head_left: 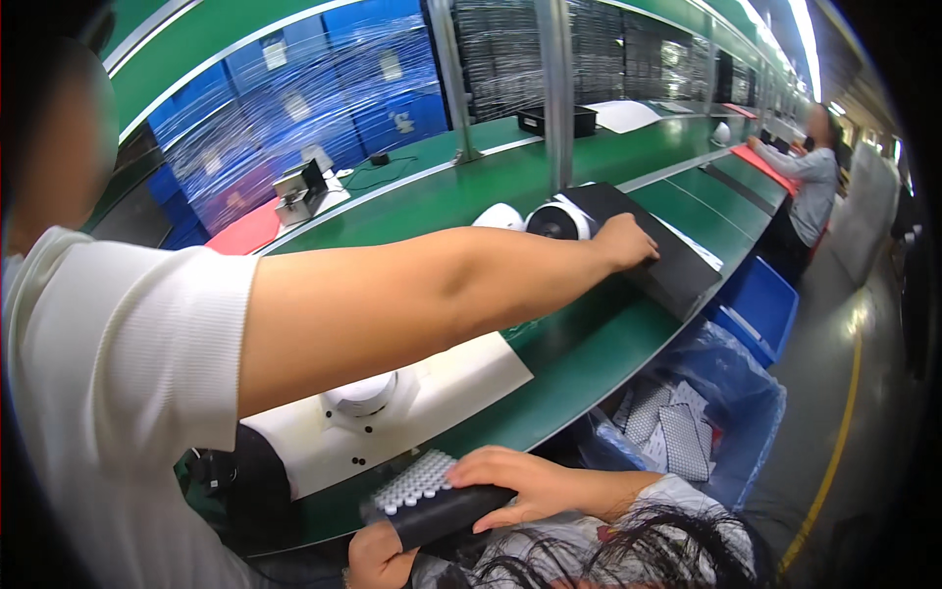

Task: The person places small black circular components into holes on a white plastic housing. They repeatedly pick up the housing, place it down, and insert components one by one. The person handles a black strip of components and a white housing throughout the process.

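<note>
Low in the view, my left hand (378,558) is closed around the near edge of a black sheet (453,517) with rows of small white round pieces on it. From the right, my right hand (525,483) grips the same sheet, its fingertips over the white pieces and its thumb underneath. Beyond the sheet, a white round-based device (363,395) sits on a cream mat (471,378), partly hidden by a co-worker's arm. Several small black round pads lie near the device on the mat.
A co-worker's arm (422,299) stretches across from the left, the hand on a black flat box (677,270). White devices (500,216) stand beside it. A lined blue bin (756,412) holds dotted sheets at right. Another person (810,187) works farther along the green bench (589,344).
</note>
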Tool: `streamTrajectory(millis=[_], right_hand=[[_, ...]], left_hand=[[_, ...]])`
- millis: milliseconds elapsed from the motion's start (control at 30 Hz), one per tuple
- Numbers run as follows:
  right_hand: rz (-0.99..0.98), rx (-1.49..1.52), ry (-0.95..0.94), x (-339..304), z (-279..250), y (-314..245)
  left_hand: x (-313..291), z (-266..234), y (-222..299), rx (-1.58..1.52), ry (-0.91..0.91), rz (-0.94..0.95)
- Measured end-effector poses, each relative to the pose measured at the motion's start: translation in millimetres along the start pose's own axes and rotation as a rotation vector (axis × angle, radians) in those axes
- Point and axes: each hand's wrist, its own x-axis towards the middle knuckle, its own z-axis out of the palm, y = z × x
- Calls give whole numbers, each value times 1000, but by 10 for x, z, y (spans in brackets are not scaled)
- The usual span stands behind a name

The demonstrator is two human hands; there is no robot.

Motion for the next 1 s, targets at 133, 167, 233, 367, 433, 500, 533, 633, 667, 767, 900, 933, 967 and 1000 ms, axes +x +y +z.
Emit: streamTrajectory(millis=[133,167,233,367,433,500,533,633,667,767,900,933,967,1000], right_hand=[[-14,-28,-70,-24,-43,-71],[-26,-14,-75,-24,-62,-83],[-51,33,-91,3,-80,-101],[-73,114,-281,127,-153,-215],[-17,180,-354,183,-191,-253],[-105,235,-230,220,-176,-243],[-149,266,-172,228,-166,-237],[-97,253,-78,272,-151,-178],[13,231,-115,264,-165,-167],[131,174,-73,309,-135,-10],[267,125,8,355,-124,72],[313,127,-12,379,-125,55],[310,121,-52,425,-117,50],[317,109,-80,459,-125,57]], left_hand=[[-11,154,75,-23,215,93],[4,175,90,-30,230,114],[25,167,144,-25,272,141],[11,52,221,25,217,113],[22,44,249,57,128,99],[7,66,265,81,52,86],[25,71,279,95,27,87],[75,91,373,138,5,145],[102,104,439,153,5,186],[283,168,544,151,-10,328],[401,309,952,21,-32,134],[409,304,980,17,-27,164],[413,289,995,12,-27,194],[425,267,983,1,-42,221]])
